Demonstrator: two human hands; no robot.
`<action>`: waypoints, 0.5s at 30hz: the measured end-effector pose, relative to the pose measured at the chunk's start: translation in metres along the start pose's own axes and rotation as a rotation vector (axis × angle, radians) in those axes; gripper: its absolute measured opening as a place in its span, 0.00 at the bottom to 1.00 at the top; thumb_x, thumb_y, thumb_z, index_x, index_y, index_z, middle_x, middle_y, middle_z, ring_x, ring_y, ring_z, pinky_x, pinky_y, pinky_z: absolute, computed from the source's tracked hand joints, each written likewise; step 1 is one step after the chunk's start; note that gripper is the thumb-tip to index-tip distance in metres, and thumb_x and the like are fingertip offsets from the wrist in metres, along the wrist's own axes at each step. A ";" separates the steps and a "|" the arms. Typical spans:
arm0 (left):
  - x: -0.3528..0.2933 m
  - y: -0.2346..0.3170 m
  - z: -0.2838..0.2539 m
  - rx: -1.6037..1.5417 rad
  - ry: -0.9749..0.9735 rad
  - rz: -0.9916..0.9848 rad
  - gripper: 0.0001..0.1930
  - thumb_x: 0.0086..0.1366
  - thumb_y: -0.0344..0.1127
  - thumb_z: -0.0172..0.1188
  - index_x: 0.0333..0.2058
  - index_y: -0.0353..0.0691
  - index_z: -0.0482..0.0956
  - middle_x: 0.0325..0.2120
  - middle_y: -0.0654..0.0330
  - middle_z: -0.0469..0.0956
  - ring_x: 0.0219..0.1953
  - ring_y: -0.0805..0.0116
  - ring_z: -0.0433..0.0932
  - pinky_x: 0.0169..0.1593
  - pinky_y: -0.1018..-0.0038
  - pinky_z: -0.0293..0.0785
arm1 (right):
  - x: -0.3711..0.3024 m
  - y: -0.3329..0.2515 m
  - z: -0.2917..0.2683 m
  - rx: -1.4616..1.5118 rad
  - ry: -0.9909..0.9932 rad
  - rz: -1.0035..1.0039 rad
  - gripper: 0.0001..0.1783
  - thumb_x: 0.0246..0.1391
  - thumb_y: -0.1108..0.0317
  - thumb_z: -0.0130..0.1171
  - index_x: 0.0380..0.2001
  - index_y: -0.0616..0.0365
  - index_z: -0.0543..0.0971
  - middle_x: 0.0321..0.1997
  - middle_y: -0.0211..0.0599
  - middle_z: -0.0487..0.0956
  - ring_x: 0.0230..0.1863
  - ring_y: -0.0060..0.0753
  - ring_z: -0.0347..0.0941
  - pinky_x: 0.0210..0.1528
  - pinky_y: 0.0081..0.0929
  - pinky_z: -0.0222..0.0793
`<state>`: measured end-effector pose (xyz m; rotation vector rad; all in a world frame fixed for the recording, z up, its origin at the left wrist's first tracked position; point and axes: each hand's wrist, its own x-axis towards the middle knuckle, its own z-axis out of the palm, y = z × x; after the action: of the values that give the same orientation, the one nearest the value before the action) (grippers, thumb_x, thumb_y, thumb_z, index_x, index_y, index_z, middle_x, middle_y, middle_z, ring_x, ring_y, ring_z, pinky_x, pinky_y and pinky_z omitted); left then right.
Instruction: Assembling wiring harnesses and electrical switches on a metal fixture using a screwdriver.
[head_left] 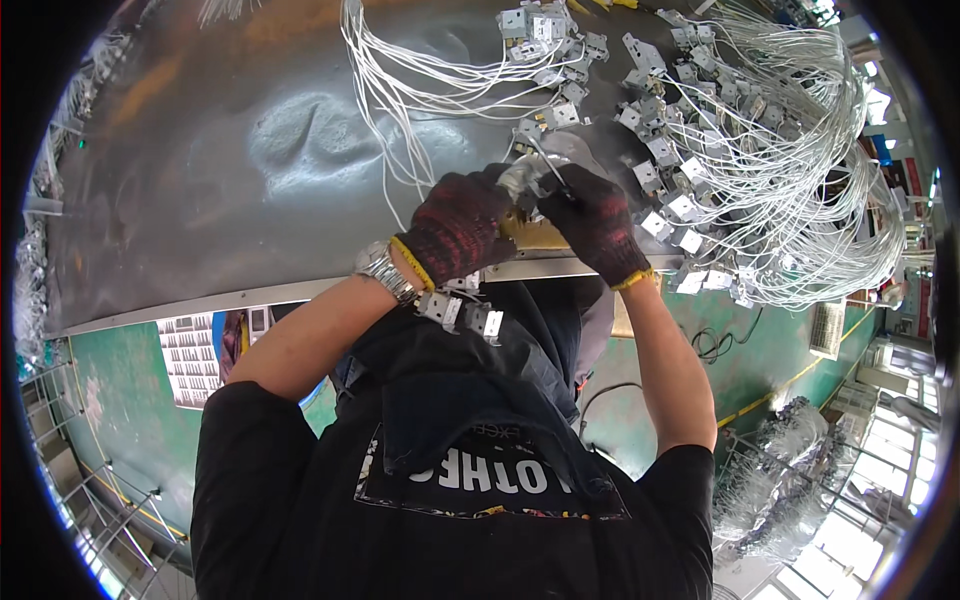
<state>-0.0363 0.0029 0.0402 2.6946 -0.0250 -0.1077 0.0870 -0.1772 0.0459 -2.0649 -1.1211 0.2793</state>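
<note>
Dark red-and-black knitted gloves with yellow cuffs cover both hands at the near edge of the metal table. My left hand (457, 225) is closed around a bunch of white wires. Small pale metal-and-white connectors (455, 312) hang below it, over the table edge. My right hand (597, 222), just beside it, is closed on a thin metal rod-like tool (545, 152) that points up and left. Between the hands is a whitish, shiny wrapped bundle (522, 178), partly covered by the fingers; its exact kind cannot be told.
The grey metal tabletop (180, 210) has a worn, shiny patch. A large heap of white wires (800, 170) with connectors lies at the right. Another wire bundle (410, 85) with connectors (545, 30) lies at the far middle. A black cable (715, 345) lies on the green floor (130, 390).
</note>
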 end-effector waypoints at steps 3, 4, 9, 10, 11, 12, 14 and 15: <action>0.014 0.004 0.000 -0.004 -0.016 0.074 0.45 0.50 0.48 0.74 0.63 0.34 0.67 0.50 0.46 0.77 0.48 0.49 0.79 0.52 0.57 0.74 | -0.016 0.011 0.007 0.017 0.106 0.111 0.11 0.54 0.71 0.68 0.40 0.58 0.81 0.25 0.35 0.81 0.24 0.23 0.78 0.27 0.26 0.73; 0.019 0.006 -0.002 -0.001 -0.052 0.089 0.45 0.50 0.47 0.74 0.64 0.35 0.66 0.48 0.47 0.78 0.48 0.49 0.80 0.51 0.58 0.74 | -0.021 0.016 0.012 0.014 0.103 0.115 0.11 0.54 0.71 0.68 0.40 0.58 0.81 0.25 0.35 0.81 0.24 0.23 0.78 0.27 0.26 0.73; 0.029 0.004 0.001 -0.001 -0.069 0.141 0.46 0.51 0.46 0.73 0.66 0.35 0.64 0.45 0.49 0.80 0.49 0.50 0.80 0.53 0.58 0.74 | -0.028 0.021 0.025 0.086 0.228 0.238 0.08 0.55 0.71 0.67 0.38 0.57 0.79 0.23 0.33 0.80 0.23 0.20 0.77 0.26 0.25 0.72; 0.027 0.005 0.005 0.020 0.054 0.191 0.41 0.49 0.45 0.73 0.60 0.36 0.68 0.43 0.49 0.80 0.45 0.51 0.80 0.49 0.58 0.75 | -0.030 0.020 0.025 0.088 0.226 0.239 0.08 0.55 0.71 0.67 0.38 0.57 0.79 0.23 0.33 0.80 0.23 0.20 0.77 0.26 0.25 0.72; 0.025 0.005 0.009 0.039 0.178 0.240 0.35 0.48 0.45 0.72 0.54 0.36 0.72 0.41 0.50 0.81 0.42 0.52 0.81 0.46 0.58 0.75 | -0.031 0.018 0.024 0.083 0.233 0.243 0.08 0.54 0.69 0.67 0.37 0.57 0.79 0.25 0.38 0.81 0.26 0.31 0.79 0.29 0.31 0.73; 0.025 0.002 0.014 0.037 0.176 0.237 0.35 0.48 0.45 0.72 0.54 0.36 0.72 0.41 0.50 0.81 0.42 0.52 0.81 0.46 0.58 0.75 | -0.033 0.016 0.024 0.078 0.240 0.248 0.09 0.54 0.67 0.67 0.36 0.57 0.80 0.27 0.43 0.81 0.29 0.42 0.81 0.33 0.36 0.74; 0.025 -0.001 0.020 0.023 0.301 0.334 0.37 0.49 0.45 0.72 0.56 0.35 0.72 0.44 0.48 0.80 0.44 0.51 0.81 0.47 0.58 0.75 | -0.034 0.007 0.021 0.071 0.241 0.264 0.09 0.54 0.67 0.67 0.36 0.57 0.80 0.27 0.43 0.81 0.29 0.43 0.81 0.33 0.37 0.74; 0.027 -0.001 0.021 0.019 0.298 0.338 0.37 0.49 0.45 0.72 0.56 0.35 0.72 0.44 0.48 0.80 0.44 0.51 0.81 0.47 0.58 0.75 | -0.035 0.004 0.020 0.062 0.245 0.277 0.09 0.54 0.67 0.67 0.36 0.58 0.80 0.27 0.43 0.81 0.29 0.44 0.81 0.33 0.38 0.73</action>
<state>-0.0109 -0.0063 0.0192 2.6537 -0.3878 0.3973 0.0587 -0.1957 0.0239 -2.1312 -0.6726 0.1852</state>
